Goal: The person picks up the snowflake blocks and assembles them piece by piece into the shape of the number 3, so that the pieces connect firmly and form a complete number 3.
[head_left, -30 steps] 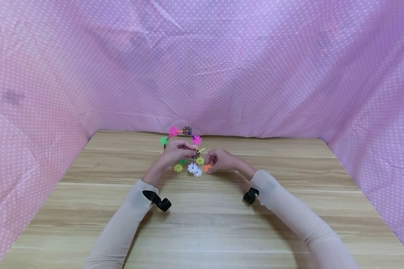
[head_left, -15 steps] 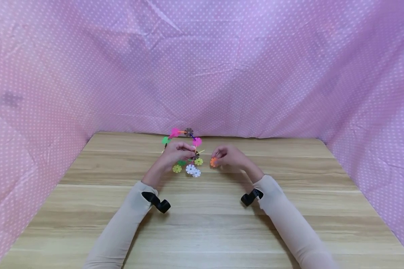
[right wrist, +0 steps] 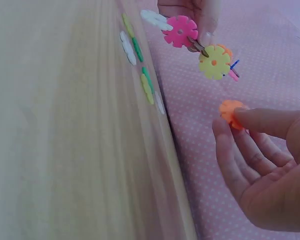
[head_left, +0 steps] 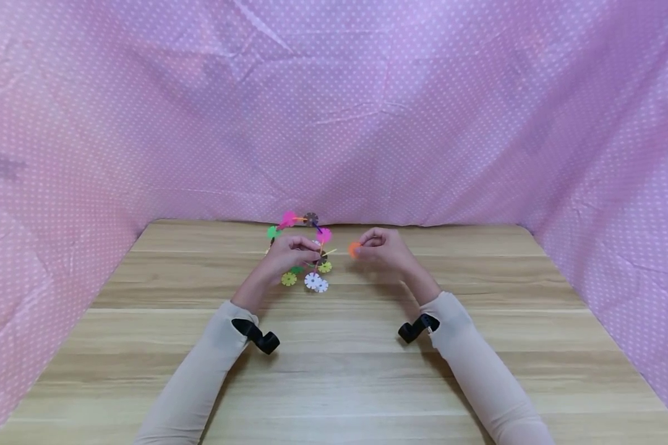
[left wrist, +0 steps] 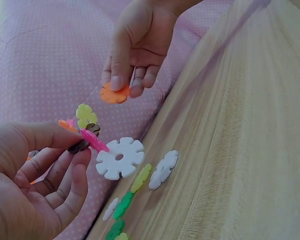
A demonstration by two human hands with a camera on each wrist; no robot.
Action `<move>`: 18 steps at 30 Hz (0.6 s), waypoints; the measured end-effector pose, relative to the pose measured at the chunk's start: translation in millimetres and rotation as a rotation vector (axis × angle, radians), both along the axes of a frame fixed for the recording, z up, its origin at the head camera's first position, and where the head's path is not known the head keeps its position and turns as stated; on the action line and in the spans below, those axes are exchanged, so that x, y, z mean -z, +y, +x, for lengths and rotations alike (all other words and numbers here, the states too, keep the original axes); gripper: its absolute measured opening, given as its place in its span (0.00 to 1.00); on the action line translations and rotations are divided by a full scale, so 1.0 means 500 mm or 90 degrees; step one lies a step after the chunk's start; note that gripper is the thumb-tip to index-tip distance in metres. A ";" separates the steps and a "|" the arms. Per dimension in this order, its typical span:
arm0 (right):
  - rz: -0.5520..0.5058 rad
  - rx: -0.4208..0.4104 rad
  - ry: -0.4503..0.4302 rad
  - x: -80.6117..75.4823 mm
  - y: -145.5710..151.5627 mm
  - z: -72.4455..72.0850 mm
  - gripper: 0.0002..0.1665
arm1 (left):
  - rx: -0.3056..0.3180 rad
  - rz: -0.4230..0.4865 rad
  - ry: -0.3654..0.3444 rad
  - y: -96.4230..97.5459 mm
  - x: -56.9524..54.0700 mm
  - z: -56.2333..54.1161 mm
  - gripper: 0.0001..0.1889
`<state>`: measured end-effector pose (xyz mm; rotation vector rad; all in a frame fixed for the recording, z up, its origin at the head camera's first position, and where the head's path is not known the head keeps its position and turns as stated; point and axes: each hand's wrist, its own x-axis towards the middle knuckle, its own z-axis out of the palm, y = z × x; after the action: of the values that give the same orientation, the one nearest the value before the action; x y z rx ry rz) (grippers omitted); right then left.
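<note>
My left hand (head_left: pixel 284 256) pinches a brown disc (left wrist: pixel 79 146) in a chain of slotted, flower-shaped plastic discs. Around that hand the chain bends in a loop, with pink (head_left: pixel 288 219), brown (head_left: pixel 310 219) and green discs (head_left: pixel 273 232) showing behind it. A yellow disc (right wrist: pixel 214 62), a pink disc (right wrist: pixel 180 31) and a white disc (left wrist: pixel 120 158) stick out from the held part. Between thumb and fingers, my right hand (head_left: pixel 386 250) holds a single orange disc (right wrist: pixel 231 114), raised above the table and apart from the chain on its right side.
Several loose discs lie on the wooden table (head_left: pixel 334 371) below the chain, among them a yellow disc (head_left: pixel 289 279), a white disc (left wrist: pixel 164 170) and a green disc (left wrist: pixel 123 205). A pink dotted cloth (head_left: pixel 334 123) hangs behind the table and at both sides.
My right hand has lifted the orange disc off the tabletop beside the loose discs, moving it up and slightly right. The left hand stays nearly still with the chain.
</note>
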<state>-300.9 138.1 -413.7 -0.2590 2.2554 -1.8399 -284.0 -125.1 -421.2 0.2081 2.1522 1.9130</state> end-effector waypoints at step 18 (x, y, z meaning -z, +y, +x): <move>-0.157 -0.037 -0.065 0.010 -0.024 0.009 0.19 | -0.014 -0.042 0.016 0.012 0.000 0.001 0.10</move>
<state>-296.5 125.9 -418.6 -0.2622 1.9345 -2.0497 -283.3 -119.2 -421.4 0.1972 2.2379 1.8579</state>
